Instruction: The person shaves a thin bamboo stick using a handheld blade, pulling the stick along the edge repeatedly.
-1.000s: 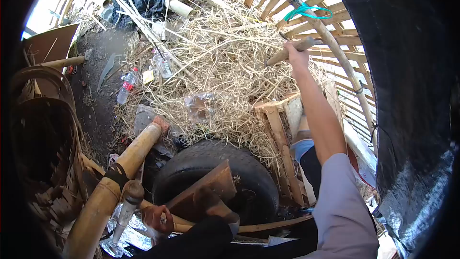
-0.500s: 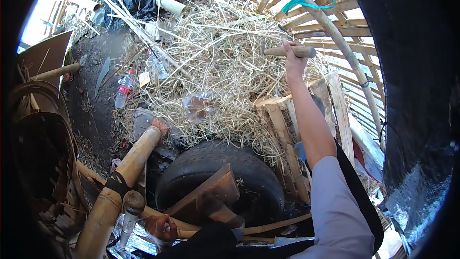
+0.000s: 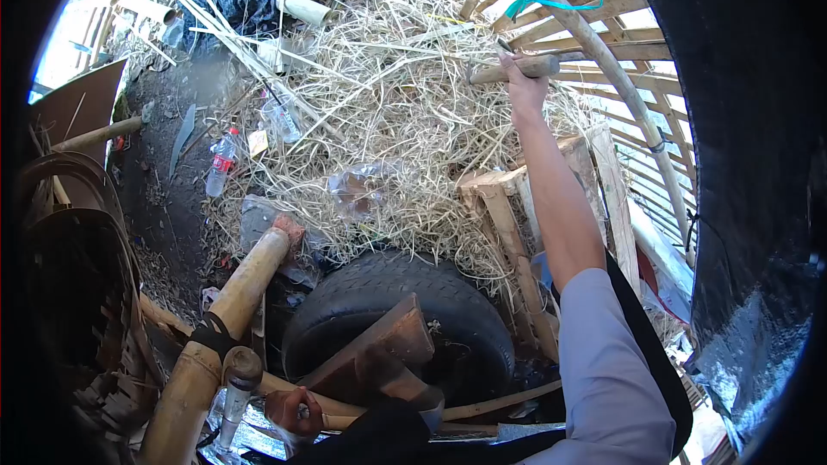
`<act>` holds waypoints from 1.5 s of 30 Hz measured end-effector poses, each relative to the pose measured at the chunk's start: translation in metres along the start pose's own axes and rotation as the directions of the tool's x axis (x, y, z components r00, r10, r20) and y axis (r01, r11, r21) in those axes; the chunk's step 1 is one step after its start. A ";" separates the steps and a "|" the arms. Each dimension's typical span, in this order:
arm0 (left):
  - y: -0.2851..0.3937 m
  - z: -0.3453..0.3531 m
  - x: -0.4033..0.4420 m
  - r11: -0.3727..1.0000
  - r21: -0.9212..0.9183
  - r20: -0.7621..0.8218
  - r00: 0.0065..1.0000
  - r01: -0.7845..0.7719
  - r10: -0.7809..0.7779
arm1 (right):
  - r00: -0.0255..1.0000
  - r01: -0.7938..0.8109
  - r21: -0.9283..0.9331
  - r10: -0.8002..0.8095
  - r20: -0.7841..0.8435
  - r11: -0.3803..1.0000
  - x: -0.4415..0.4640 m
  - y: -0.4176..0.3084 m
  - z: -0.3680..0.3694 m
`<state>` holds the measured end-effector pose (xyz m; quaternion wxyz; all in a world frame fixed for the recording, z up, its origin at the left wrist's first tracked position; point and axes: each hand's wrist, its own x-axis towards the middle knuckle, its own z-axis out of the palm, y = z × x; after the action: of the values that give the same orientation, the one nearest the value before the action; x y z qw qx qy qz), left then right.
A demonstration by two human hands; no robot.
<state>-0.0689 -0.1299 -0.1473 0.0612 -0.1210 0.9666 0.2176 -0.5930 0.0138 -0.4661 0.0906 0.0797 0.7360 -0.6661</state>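
Observation:
My right hand (image 3: 522,84) is stretched far forward over the straw, its fingers wrapped round a thick wooden handle (image 3: 536,66). A dark metal part shows near the fingers, but the tool's full shape cannot be made out. Low in the view, my left hand (image 3: 295,412) is closed beside a long bamboo pole. From its right side a pale bamboo strip (image 3: 338,421) sticks out, and the fingers appear closed round its end. Just beyond that hand, a brown wooden block (image 3: 379,340) leans across the tyre (image 3: 396,280).
Dry straw (image 3: 405,120) covers the ground ahead. A thick bamboo pole (image 3: 233,301) slants up at left. A wooden crate frame (image 3: 508,232) stands under my right arm, with a slatted bamboo fence (image 3: 603,52) beyond. A plastic bottle (image 3: 221,164) lies at left.
My right hand has moved slightly up and left with the wooden-handled tool. My left hand has shifted a little and remains closed low by the bamboo.

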 end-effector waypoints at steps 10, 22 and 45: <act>-0.002 0.003 -0.006 1.000 0.015 0.018 1.000 0.006 -0.006 | 0.999 -0.047 0.071 0.048 -0.005 0.996 -0.012 0.000 -0.001; -0.003 0.013 -0.018 0.978 -0.091 -0.064 0.979 0.188 -0.194 | 0.952 0.299 0.251 -0.269 -0.145 0.921 -0.039 0.044 0.004; 0.001 0.000 -0.003 0.998 -0.012 -0.145 0.988 -0.059 0.057 | 0.935 0.345 0.229 -0.355 0.004 0.910 -0.160 -0.044 -0.006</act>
<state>-0.0660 -0.1287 -0.1462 -0.0162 -0.1087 0.9698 0.2179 -0.4481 0.0155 -0.3850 -0.0231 -0.0586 0.6561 -0.7520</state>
